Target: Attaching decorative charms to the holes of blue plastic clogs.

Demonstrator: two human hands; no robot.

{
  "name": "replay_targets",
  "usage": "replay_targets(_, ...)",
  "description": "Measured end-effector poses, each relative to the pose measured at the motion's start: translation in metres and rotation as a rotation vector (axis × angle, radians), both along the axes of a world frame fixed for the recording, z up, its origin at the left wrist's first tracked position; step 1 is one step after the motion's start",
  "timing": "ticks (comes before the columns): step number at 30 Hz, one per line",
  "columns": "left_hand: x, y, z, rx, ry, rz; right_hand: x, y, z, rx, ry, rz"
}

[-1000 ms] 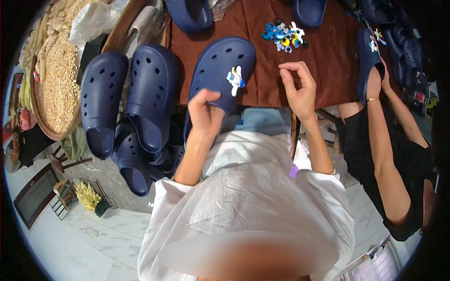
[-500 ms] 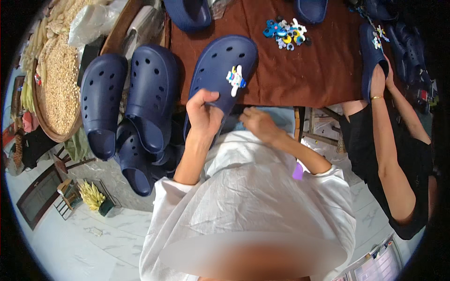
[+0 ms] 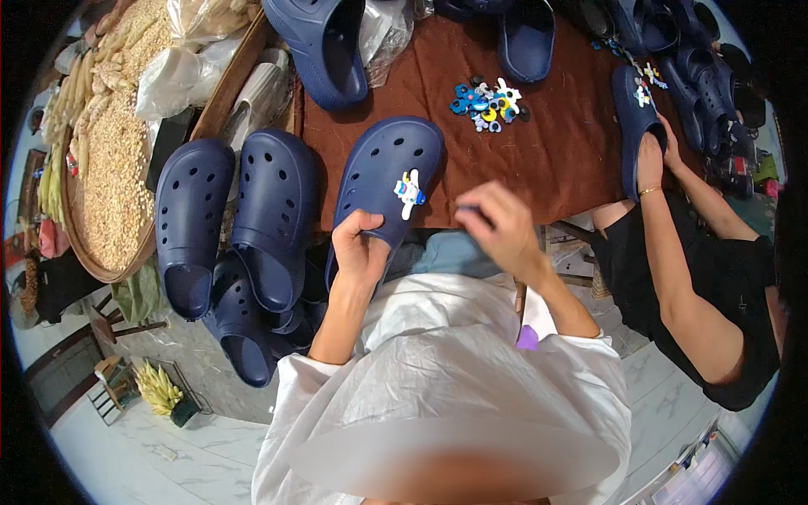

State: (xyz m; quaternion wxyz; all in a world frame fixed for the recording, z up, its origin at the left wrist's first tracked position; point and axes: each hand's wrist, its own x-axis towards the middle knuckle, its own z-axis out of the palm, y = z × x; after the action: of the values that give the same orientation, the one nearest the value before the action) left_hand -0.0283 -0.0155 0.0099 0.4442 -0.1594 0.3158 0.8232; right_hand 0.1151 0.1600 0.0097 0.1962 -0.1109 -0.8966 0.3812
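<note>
My left hand [image 3: 360, 251] grips a navy blue clog [image 3: 379, 160] by its opening, thumb on top of the upper. A white figure-shaped shoe charm [image 3: 410, 194] with blue and yellow bits is fixed on that upper. Over the table's near edge, to the right of the clog, is my right hand [image 3: 505, 229], somewhat blurred. Its fingers are pinched together with a small dark thing at their tips, too unclear to name. Beyond it a pile of small charms [image 3: 488, 103] in blue, white, yellow and black lies on the brown cloth [image 3: 555, 151].
Two navy clogs [image 3: 276, 210] stand to the left, with more below them. Other clogs [image 3: 324, 59] lie at the table's far side. Grain fills a round tray [image 3: 114, 271] at far left. On the right a co-worker's hand [image 3: 650, 164] is inside a clog [image 3: 631, 109] with charms.
My right hand has risen from my lap to above the table edge. The view has tilted, so things sit lower in it. My left hand keeps its grip on the clog.
</note>
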Motion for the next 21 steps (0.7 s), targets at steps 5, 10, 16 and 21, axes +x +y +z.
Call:
replay_targets(5,0.009,-0.006,0.001,0.003,-0.029,-0.005,-0.032,0.021,0.011,-0.237,0.023,-0.227)
replay_targets(10,0.017,-0.008,-0.006,-0.001,-0.032,-0.031,-0.051,0.009,0.014,-0.143,0.144,-0.141)
replay_targets(16,0.016,0.002,0.005,0.061,-0.087,-0.060,-0.052,0.001,0.002,0.071,0.181,-0.084)
replay_targets(21,0.017,0.006,0.012,0.120,-0.146,-0.086,-0.046,0.006,-0.005,-0.049,0.147,-0.098)
